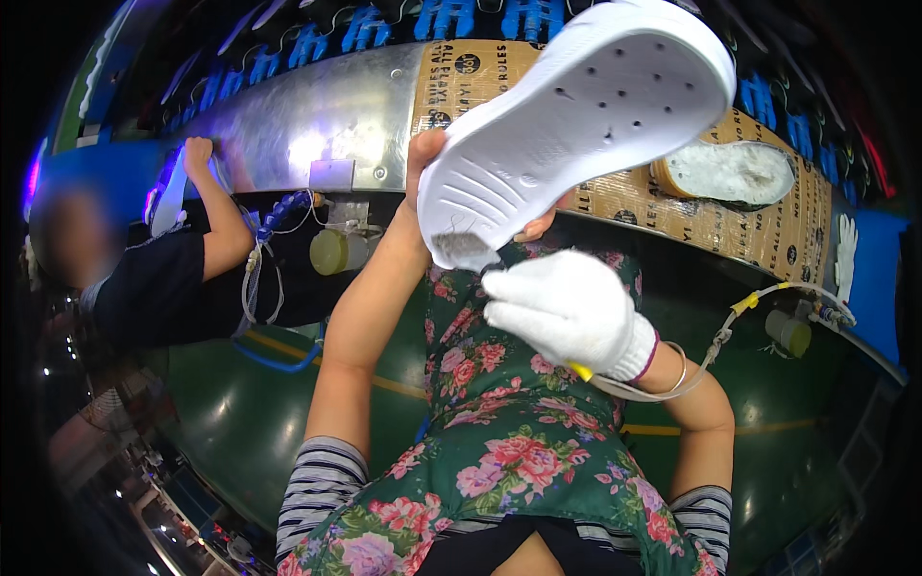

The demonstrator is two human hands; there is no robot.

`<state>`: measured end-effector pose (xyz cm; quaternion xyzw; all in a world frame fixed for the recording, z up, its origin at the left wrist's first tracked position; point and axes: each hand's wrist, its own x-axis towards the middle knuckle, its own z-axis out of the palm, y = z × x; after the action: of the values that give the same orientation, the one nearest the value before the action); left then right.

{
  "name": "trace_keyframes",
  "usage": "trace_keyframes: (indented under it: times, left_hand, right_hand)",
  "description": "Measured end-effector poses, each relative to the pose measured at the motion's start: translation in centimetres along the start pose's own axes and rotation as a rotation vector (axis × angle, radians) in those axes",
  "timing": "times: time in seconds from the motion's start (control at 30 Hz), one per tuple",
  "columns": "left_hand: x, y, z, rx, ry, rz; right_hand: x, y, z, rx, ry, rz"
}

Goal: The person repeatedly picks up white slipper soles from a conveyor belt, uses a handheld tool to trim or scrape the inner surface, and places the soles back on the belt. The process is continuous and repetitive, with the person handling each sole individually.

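The metal bench (269, 125) runs beyond the white sole (576, 106), with the patterned cardboard (461, 82) on it, partly hidden behind the sole. The sole itself is held up in front of the person, tilted, its holed inner face showing. Its long axis runs slantwise: the narrow ribbed end lies nearest the body, the wide end reaches away to the right. To the right of the sole, a pale shoe-shaped piece (735, 173) rests on the cardboard.

Both hands are at the sole's narrow end. The gloved right hand (567, 307) is just below that end, toward the body — its fingertips closed together, seemingly pinching a grey brush-like tool (464, 250), whose flat part overlies the sole's tip; its exact kind I cannot tell. The bare left hand (421, 168) grips the sole from beneath, digits showing at either edge, a little farther along than the tool. So the sole lies up and away from the right hand but directly over the left — and that near tip is where everything meets.
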<state>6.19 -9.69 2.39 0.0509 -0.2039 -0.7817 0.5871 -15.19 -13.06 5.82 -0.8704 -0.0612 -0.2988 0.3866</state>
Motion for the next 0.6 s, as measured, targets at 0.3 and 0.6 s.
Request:
trace_keyframes:
  times: [0.3,0.6]
  left_hand:
    - [0.4,0.3,-0.4,0.059,-0.128,-0.014]
    - [0.9,0.7,0.1,0.134,0.088,0.064]
  right_hand:
    - [0.7,-0.7,-0.7,0.034,0.095,0.081]
    - [1.2,-0.3,-0.1,0.145,0.22,0.232]
